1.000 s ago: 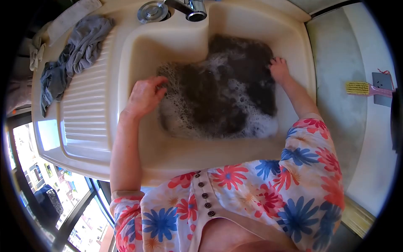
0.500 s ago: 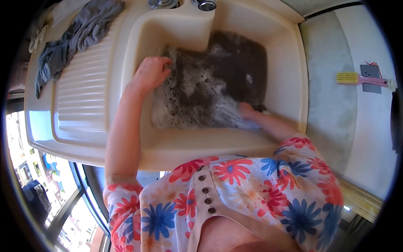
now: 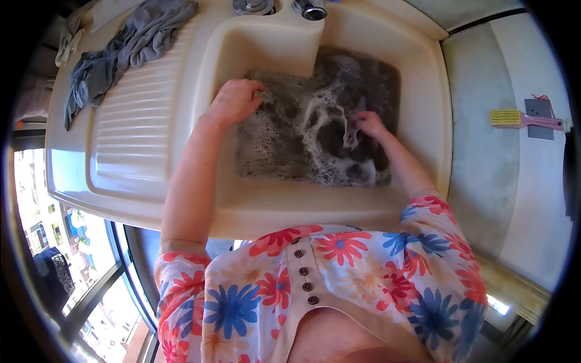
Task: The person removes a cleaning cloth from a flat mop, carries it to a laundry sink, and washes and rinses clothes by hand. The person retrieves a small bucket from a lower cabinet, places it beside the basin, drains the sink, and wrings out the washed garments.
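Note:
Dark, foamy water (image 3: 278, 145) fills the bottom of the cream sink (image 3: 423, 115). At its left edge is my left hand (image 3: 239, 100), its fingers curled just over the water; what they hold, if anything, is hidden. On the right side, my right hand (image 3: 368, 123) dips into the water, fingers bent down at a small whitish or purplish piece of what looks like wet cloth (image 3: 351, 134). Foam swirls around it, and its fingertips are partly hidden, so the grip cannot be made out.
Grey cloths (image 3: 145, 36) lie on the ribbed drainboard (image 3: 133, 127) at the left. A tap (image 3: 311, 9) and a drain strainer (image 3: 253, 6) are at the top. A yellow-bristled brush (image 3: 523, 119) lies to the right. A window (image 3: 66, 242) shows at lower left.
My right hand went from the sink's right side down to the lower right water, then up and inward; pale material now shows beside it. Foam has swirled. My left hand stays near the left edge.

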A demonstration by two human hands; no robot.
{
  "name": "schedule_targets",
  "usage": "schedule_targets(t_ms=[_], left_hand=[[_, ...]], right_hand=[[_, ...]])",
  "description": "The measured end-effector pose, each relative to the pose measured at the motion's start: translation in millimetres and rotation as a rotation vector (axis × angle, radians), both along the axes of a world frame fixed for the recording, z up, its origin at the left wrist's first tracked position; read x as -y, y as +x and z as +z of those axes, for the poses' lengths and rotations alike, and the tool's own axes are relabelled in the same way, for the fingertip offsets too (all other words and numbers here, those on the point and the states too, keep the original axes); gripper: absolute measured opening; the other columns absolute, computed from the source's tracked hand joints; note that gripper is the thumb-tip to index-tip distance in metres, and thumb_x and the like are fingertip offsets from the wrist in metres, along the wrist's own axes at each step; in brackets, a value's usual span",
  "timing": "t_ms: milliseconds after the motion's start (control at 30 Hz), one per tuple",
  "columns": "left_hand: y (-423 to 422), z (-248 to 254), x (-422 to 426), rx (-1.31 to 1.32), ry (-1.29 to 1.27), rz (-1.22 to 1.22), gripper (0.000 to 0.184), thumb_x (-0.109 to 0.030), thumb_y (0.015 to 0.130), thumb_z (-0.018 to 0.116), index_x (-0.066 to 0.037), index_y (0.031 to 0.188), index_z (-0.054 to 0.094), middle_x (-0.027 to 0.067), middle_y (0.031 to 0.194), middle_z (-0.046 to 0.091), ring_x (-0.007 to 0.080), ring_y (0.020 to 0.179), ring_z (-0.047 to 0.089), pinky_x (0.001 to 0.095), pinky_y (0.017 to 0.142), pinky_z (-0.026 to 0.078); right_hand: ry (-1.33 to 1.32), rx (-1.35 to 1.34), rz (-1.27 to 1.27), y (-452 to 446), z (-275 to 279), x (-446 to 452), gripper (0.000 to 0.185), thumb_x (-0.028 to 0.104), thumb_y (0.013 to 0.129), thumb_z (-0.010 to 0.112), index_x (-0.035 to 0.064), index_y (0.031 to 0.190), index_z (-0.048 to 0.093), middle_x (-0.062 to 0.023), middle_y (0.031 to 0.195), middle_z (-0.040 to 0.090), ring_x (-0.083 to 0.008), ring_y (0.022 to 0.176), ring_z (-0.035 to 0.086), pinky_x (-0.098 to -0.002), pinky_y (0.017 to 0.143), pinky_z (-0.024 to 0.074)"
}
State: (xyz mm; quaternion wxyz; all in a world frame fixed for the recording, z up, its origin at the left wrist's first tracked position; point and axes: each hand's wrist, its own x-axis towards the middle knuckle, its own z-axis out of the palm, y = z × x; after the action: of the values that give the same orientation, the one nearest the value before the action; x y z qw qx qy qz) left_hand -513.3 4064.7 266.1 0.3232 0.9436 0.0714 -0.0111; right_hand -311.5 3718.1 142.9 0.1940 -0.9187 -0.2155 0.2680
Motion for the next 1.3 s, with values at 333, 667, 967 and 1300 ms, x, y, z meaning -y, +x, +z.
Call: schedule_targets(t_ms=[333, 667, 967, 1300], left_hand=[[2.0, 3.4, -2.2, -0.037, 0.045, 0.014, 0.027, -0.015, 0.071, 0.052, -0.006, 0.095, 0.061, 0.0152, 0.091, 0.06, 0.0307, 0.09, 0.055, 0.039, 0.082, 0.043], [10.9, -2.6, 28.9, -0.123, 0.073, 0.01, 0.022, -0.015, 0.067, 0.054, -0.008, 0.085, 0.064, 0.0151, 0.087, 0.062, 0.0315, 0.085, 0.058, 0.0412, 0.075, 0.046], [14.4, 8.1, 16.8, -0.118, 0.073, -0.044, 0.022, -0.013, 0.067, 0.055, -0.006, 0.085, 0.066, 0.0094, 0.094, 0.063, 0.0244, 0.092, 0.059, 0.0369, 0.075, 0.047], [13.7, 1.2, 16.7, -0.134, 0.153, 0.03, 0.022, -0.013, 0.067, 0.056, -0.008, 0.085, 0.066, 0.0102, 0.091, 0.063, 0.0252, 0.089, 0.059, 0.0354, 0.074, 0.048]], right_hand=[[-0.324, 0.268, 0.636, -34.9, 61.0, 31.5, 0.029, 0.019, 0.065, 0.058, 0.0071, 0.091, 0.061, -0.0133, 0.091, 0.061, -0.033, 0.087, 0.056, -0.0394, 0.077, 0.0441], [-0.15, -0.876, 0.567, -146.6, 23.9, -57.4, 0.032, 0.027, 0.084, 0.054, 0.0059, 0.109, 0.055, -0.0037, 0.103, 0.057, -0.0105, 0.096, 0.049, -0.0264, 0.084, 0.0388], [0.376, -0.876, 0.389, -195.6, -48.9, -172.4, 0.046, 0.026, 0.085, 0.049, -0.0001, 0.122, 0.041, -0.0142, 0.123, 0.045, -0.0232, 0.111, 0.043, -0.0324, 0.094, 0.034], [0.541, -0.717, 0.04, -80.1, -86.9, -201.3, 0.044, 0.022, 0.087, 0.043, 0.0013, 0.125, 0.035, -0.0172, 0.124, 0.042, -0.0285, 0.114, 0.041, -0.0348, 0.095, 0.033]])
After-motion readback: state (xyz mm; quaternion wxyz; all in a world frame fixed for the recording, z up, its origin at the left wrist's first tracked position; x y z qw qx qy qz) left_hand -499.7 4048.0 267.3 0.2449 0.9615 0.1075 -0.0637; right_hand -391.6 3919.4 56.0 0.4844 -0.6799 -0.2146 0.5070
